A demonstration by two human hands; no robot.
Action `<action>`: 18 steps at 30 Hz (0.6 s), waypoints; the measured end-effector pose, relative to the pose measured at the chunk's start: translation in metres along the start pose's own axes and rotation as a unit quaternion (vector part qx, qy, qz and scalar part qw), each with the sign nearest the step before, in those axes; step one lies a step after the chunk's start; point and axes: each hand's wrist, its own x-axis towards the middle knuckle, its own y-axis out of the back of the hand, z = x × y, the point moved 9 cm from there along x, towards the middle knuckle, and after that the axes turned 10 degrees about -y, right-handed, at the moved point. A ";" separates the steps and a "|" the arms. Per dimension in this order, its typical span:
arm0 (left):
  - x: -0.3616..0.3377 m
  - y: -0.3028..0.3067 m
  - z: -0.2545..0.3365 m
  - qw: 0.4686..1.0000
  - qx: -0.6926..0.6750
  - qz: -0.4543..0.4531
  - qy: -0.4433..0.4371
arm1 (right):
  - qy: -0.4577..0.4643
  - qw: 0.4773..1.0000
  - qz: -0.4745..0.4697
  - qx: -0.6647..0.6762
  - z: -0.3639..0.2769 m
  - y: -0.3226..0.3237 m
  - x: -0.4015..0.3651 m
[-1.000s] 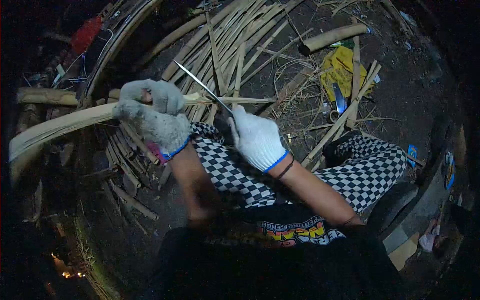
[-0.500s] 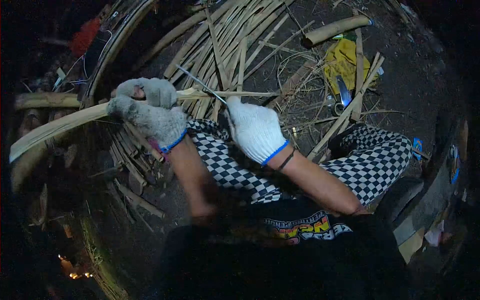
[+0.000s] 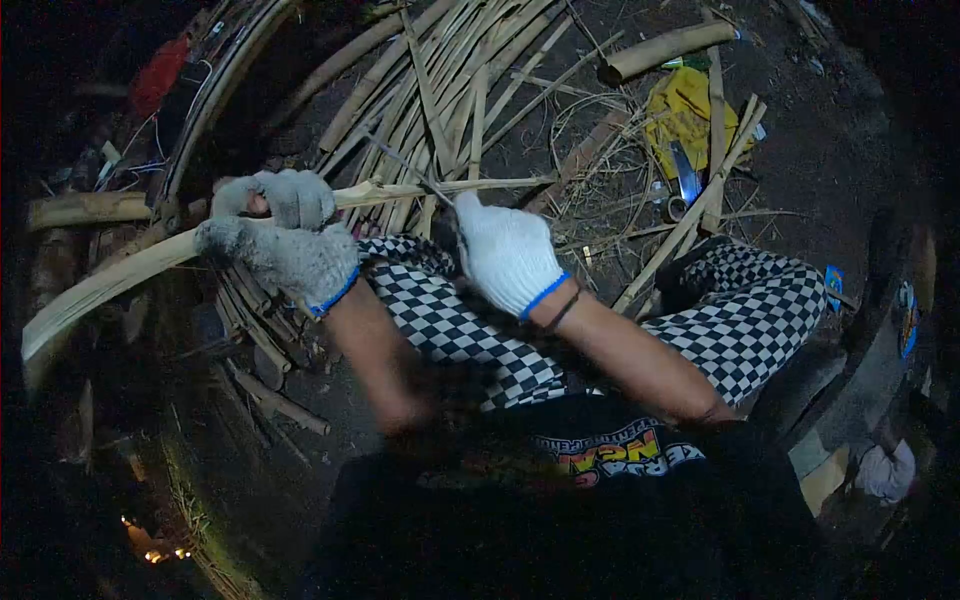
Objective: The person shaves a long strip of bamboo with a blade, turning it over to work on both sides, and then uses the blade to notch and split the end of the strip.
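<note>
My left hand (image 3: 280, 240), in a worn grey glove, grips a long bamboo strip (image 3: 110, 280) that runs from the lower left up across my knees. My right hand (image 3: 503, 250), in a white glove with a blue cuff, holds a knife (image 3: 405, 165). Its thin blade points up and left and meets the strip's split end (image 3: 440, 186), just right of my left hand. Both hands are above my checkered trouser legs (image 3: 450, 330).
Several split bamboo strips (image 3: 450, 80) lie fanned on the dirt ahead. A bamboo tube (image 3: 665, 50), a yellow cloth (image 3: 685, 115) and a second blade (image 3: 685, 175) lie at the upper right. More cut bamboo pieces (image 3: 270, 390) are piled at the left.
My left hand has drawn the strip slightly down and left. The knife blade now lies lower and blurred against the strip's split end; my right hand stays nearly in place.
</note>
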 end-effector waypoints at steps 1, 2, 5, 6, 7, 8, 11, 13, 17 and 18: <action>0.000 -0.003 -0.001 1.000 -0.002 0.000 0.000 | -0.001 1.000 0.001 -0.001 0.001 -0.002 -0.001; -0.001 -0.006 0.002 0.999 0.043 0.008 -0.021 | 0.026 0.999 0.007 0.026 -0.001 -0.002 -0.005; -0.004 0.002 0.009 0.997 0.063 0.039 -0.030 | -0.019 0.998 -0.034 0.039 0.036 -0.030 0.004; -0.003 0.007 0.007 0.998 0.032 0.057 -0.021 | -0.017 0.999 -0.028 0.017 0.039 -0.037 0.004; 0.000 0.008 0.006 0.998 0.028 0.054 -0.024 | -0.016 1.000 -0.020 -0.003 0.031 -0.034 0.006; 0.002 0.011 0.008 0.997 0.046 0.053 -0.028 | -0.021 0.998 -0.040 -0.032 0.020 -0.028 0.008; 0.004 0.013 -0.002 0.999 0.027 0.024 -0.004 | 0.055 0.998 -0.010 0.029 -0.017 -0.004 -0.003; 0.001 0.010 -0.005 1.000 -0.010 -0.002 0.018 | 0.070 0.994 0.028 0.076 0.009 -0.022 -0.003; 0.013 0.006 -0.008 0.990 -0.099 -0.088 0.041 | -0.015 1.000 0.006 -0.022 0.028 -0.033 0.016; 0.014 0.007 -0.006 0.991 -0.086 -0.100 0.033 | -0.001 1.000 0.001 -0.013 0.021 -0.030 0.014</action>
